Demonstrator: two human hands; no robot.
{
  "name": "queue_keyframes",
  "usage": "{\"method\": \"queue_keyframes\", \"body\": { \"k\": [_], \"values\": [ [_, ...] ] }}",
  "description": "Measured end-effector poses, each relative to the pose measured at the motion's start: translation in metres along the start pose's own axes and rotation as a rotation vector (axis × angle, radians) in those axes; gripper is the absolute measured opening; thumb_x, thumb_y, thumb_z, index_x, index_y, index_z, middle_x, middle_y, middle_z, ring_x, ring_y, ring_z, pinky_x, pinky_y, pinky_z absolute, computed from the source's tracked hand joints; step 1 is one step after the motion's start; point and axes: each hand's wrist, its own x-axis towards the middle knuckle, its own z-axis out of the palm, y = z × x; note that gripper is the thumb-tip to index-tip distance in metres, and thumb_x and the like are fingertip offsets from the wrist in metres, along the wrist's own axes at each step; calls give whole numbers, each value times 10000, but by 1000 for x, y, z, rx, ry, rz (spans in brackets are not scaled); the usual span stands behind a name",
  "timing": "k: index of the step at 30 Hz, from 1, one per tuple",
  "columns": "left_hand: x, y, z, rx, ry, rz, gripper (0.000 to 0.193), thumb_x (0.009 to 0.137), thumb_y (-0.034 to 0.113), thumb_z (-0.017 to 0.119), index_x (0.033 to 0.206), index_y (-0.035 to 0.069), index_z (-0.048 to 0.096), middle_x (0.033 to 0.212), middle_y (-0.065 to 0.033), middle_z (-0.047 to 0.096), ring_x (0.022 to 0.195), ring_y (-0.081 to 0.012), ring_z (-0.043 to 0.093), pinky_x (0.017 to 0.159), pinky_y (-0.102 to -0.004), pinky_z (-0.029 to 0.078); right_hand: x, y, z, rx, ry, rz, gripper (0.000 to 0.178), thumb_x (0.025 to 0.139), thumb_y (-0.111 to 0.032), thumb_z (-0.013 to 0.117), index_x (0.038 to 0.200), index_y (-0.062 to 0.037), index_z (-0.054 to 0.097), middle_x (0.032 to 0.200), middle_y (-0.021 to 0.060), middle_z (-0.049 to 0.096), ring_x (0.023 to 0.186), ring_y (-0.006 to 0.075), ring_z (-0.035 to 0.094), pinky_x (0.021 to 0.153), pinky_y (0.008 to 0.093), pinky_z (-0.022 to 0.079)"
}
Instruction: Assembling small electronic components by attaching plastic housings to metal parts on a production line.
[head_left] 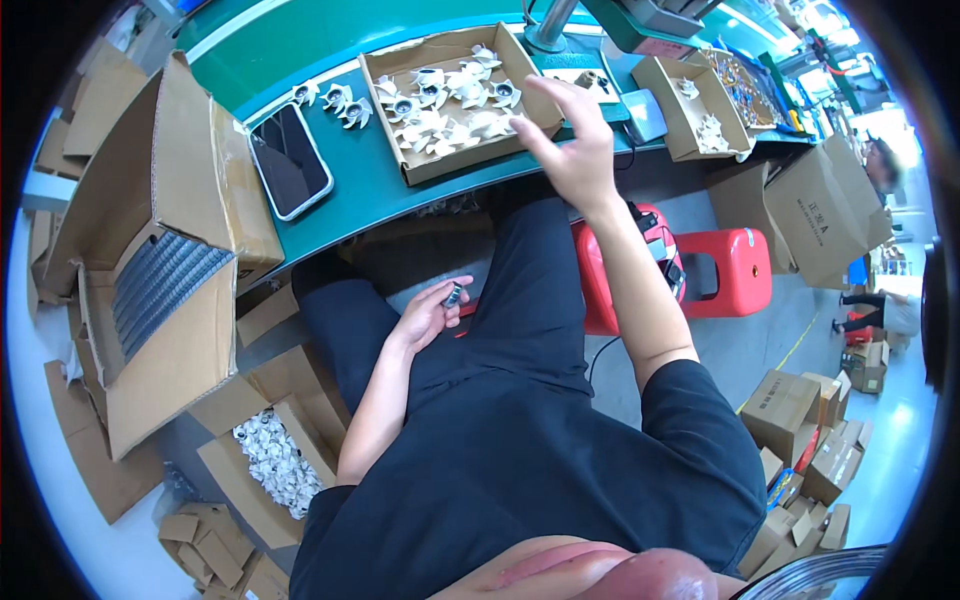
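Observation:
My left hand (425,318) rests over my lap, its fingers curled round a small dark and silver cylindrical part (454,294). The exact kind of that part cannot be made out. My right hand (580,155) is raised at the right edge of a shallow cardboard tray (455,167), thumb and fingers spread apart, with nothing seen between them. Inside the tray lie several white fan impellers (430,93), some with dark round hubs. A few more impellers (352,108) sit on the green bench (345,195), just left of the tray.
A phone (290,160) lies on the bench's left. Beside it stands an open carton (215,190) with dark ribbed rows inside. White parts (275,460) fill a lower box. Further right are a smaller tray (680,110), a metal post (550,28) and a red stool (735,275).

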Motion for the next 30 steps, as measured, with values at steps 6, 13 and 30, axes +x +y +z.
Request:
{"method": "queue_keyframes", "body": {
  "k": [6,13,30],
  "values": [
    [-16,25,38,-180,-185,208,497,1049,215,544,1503,65,406,992,-30,567,724,-63,465,661,-232,410,-65,-63,-2,452,-477,83,248,824,-58,746,1065,-17,705,1051,128,671,933,274,647,803,353,524],
    [-13,39,48,-14,-326,194,563,1021,234,601,1503,52,374,1026,-47,593,688,-70,462,644,-232,412,-124,-77,2,784,-720,443,222,843,-41,738,1062,-21,705,1046,110,658,926,228,655,794,324,536],
    [9,11,28,-22,-255,23,524,1027,217,594,1480,12,427,1030,-65,623,676,-55,453,644,-216,407,20,95,-33,-2,-73,504,243,847,-130,787,1055,-7,756,933,87,751,849,147,700,780,263,548]
  ]
}}
